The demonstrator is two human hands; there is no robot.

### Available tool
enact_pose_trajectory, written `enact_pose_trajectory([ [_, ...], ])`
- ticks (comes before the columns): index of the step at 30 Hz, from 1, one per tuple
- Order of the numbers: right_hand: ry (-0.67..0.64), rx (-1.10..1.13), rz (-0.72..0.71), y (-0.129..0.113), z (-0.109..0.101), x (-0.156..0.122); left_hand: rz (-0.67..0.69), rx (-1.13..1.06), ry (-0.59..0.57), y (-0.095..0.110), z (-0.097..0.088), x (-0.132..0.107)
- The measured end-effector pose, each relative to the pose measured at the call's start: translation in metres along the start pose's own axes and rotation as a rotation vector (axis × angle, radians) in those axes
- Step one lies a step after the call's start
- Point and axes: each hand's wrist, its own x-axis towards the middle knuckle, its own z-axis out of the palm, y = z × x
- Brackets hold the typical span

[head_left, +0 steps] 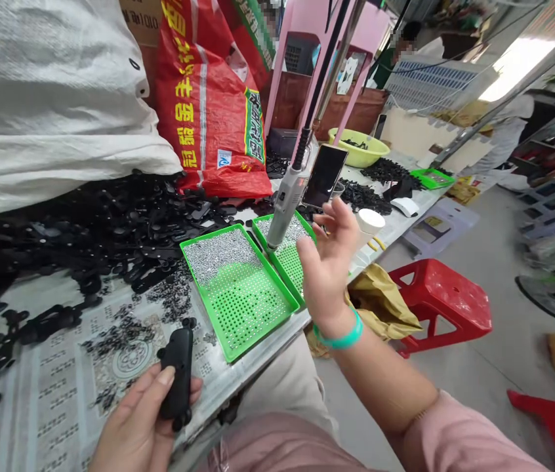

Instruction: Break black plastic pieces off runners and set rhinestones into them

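In the head view, my left hand [142, 416] grips a long black plastic part [178, 373] with small round knobs at its ends, held above the table's front edge. My right hand [327, 262], wearing a green wristband, is raised with fingers apart and holds nothing. Just left of it hangs a grey electric screwdriver [287, 203], its tip over the farther green tray [290, 262]. The nearer green tray [250, 314] lies between my hands, with many small silver screws [223, 255] heaped at its far end.
Black plastic parts [124, 216] pile up along the back left, below a white sack [61, 85] and a red sack [213, 105]. A phone [325, 174] stands behind the screwdriver. Farther along are a white cup [370, 221] and a yellow basin [361, 151]. A red stool [445, 301] stands at right.
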Motion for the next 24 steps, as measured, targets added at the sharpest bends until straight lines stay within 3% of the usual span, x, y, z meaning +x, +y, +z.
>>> enact_pose_trajectory([
  [1,0.145,0.035,0.102,0.012,0.006,0.013,-0.003,-0.004,-0.005,-0.001,0.000,0.001],
  [2,0.160,0.077,0.195,0.023,0.011,0.025,-0.003,-0.010,-0.013,-0.003,0.000,0.002],
  [4,-0.005,0.166,0.306,0.038,0.018,0.041,0.003,-0.019,-0.025,-0.006,0.001,0.003],
  [7,-0.089,0.257,0.287,0.035,0.017,0.046,0.041,-0.036,-0.013,-0.008,0.003,0.005],
  [10,-0.074,0.368,0.234,0.011,0.009,0.033,0.072,-0.049,-0.015,-0.010,0.008,0.007],
  [14,-0.088,0.457,0.285,-0.008,0.013,0.004,0.090,-0.076,-0.026,-0.013,0.016,0.011],
  [19,-0.033,0.577,0.270,0.009,0.036,-0.024,0.094,-0.066,-0.009,-0.017,0.021,0.014],
  [24,0.008,0.607,0.262,0.021,0.045,-0.026,0.105,-0.070,-0.010,-0.018,0.021,0.015],
])
